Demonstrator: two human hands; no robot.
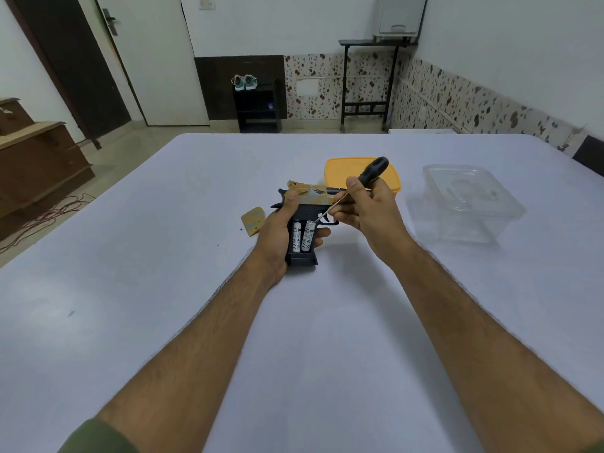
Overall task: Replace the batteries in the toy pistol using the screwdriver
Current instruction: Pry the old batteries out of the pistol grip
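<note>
My left hand [277, 233] grips the toy pistol [310, 209], black with a gold slide, above the white table. Its grip faces me with the battery bay uncovered. Two white batteries [302, 236] sit side by side in the bay. My right hand [366, 207] holds a screwdriver [369, 173] by its black handle. The thin metal shaft slants down left, and its tip touches the top end of the right battery. The gold grip cover [253, 221] lies on the table just left of the pistol, with a tiny dark screw [241, 229] beside it.
A yellow lid [359, 168] lies behind the pistol. A clear plastic container [470, 199] stands to the right. The white table [294, 322] spreads wide around my arms. A wooden cabinet stands at the left; a shoe rack and a black stand are at the far wall.
</note>
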